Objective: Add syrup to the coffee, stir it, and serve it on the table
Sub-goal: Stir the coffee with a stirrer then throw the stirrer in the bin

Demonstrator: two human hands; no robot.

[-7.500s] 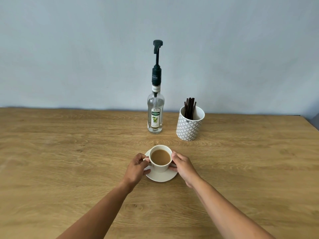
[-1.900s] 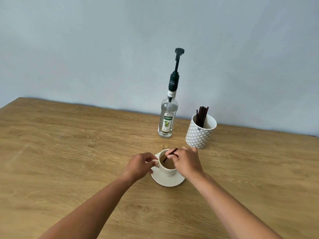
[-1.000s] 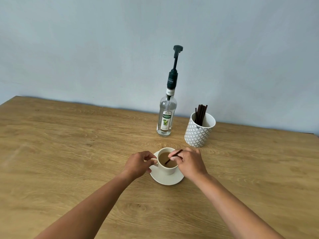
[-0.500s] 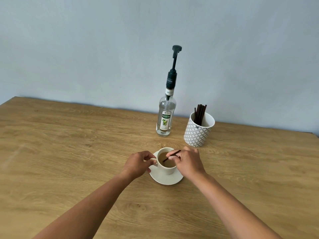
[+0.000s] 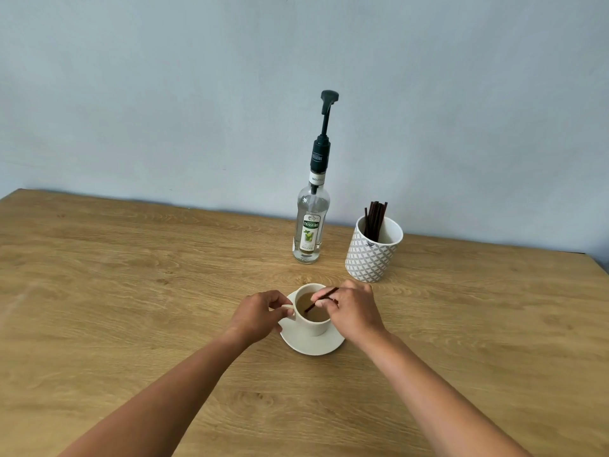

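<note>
Head view. Cup (image 5: pixel 313 319): on saucer (image 5: pixel 311 343), table (image 5: pixel 131 291) centre, coffee inside. Left hand (image 5: pixel 258 315): fingers pinched on the handle, likely steadying the cup during stirring. Right hand (image 5: pixel 352 311): fingertips closed on stirrer (image 5: pixel 321 299). Stirrer: long axis slanted, lower tip in the coffee toward the left, upper end up-right. Bottle (image 5: pixel 311 225) and holder (image 5: pixel 374 252): behind, apart.

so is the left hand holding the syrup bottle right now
No, the left hand pinches the cup handle, while the syrup bottle stands untouched behind.
</note>
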